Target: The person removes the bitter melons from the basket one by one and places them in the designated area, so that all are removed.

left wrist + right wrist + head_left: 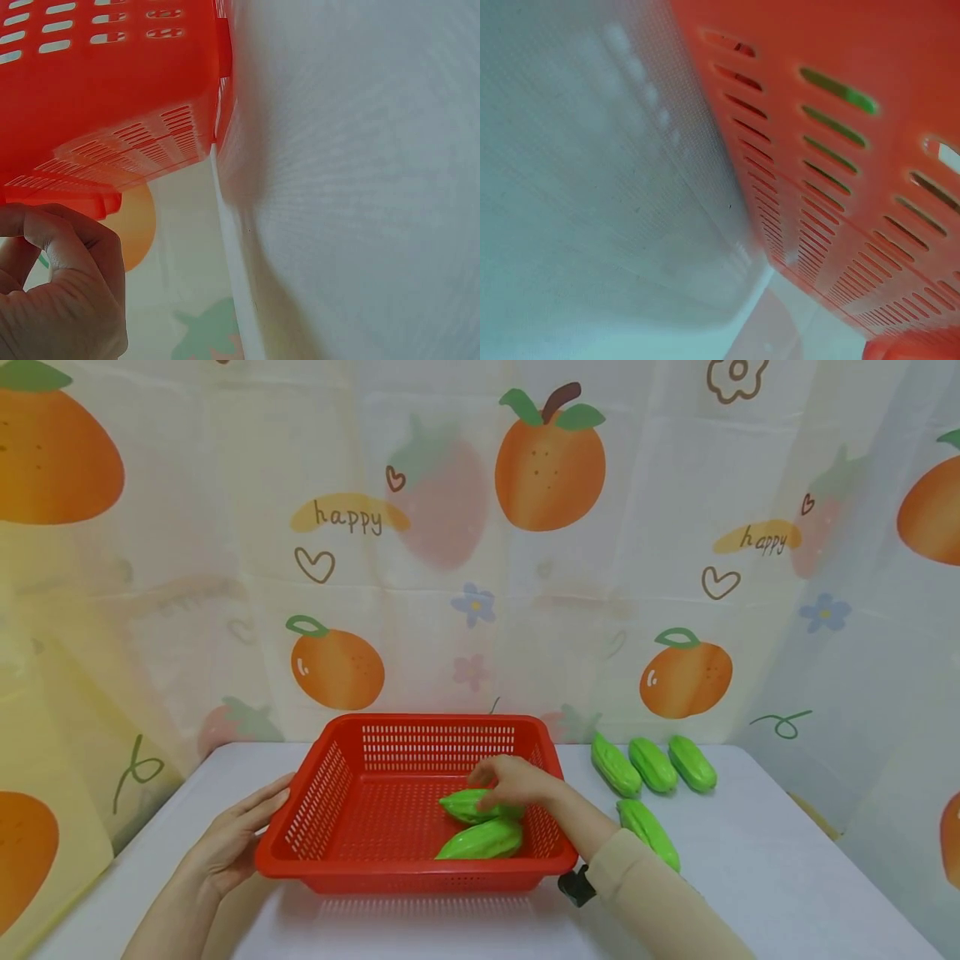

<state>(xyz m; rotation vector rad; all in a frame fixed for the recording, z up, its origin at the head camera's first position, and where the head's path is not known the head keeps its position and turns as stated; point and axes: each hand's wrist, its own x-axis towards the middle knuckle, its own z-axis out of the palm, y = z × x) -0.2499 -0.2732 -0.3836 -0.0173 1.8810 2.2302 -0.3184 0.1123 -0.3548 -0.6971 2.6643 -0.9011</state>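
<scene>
The red basket (420,867) stands on the white worktop (787,877), a little left of its middle, directly between the two hands. The left hand (232,839) holds its left rim, fingers along the outside and thumb lower down; the left wrist view shows those fingers bent at the rim. The right hand (517,781) reaches over the basket's right side, its fingers bent above the rear green fruit (461,808) and its thumb against that fruit's near side. Whether it grips the fruit or only touches it, I cannot tell. The front green fruit (480,841) lies just beside it, toward the near rim, both in the right half of the basket floor.

Four more ridged fruits lie outside, to the right. The left fruit (617,767), the middle fruit (652,765) and the right fruit (692,763) form a row by the worktop's far edge, near its far right corner. The near fruit (649,833) lies closer to the person, partly hidden by the beige sleeve (660,906).

Inside the basket, bare floor stretches from the two fruits to the left wall. A narrow strip of worktop runs between the left rim and the left edge; a wider one spans from the outer fruits to the right edge. The patterned curtain (450,635) hangs behind the far edge.
</scene>
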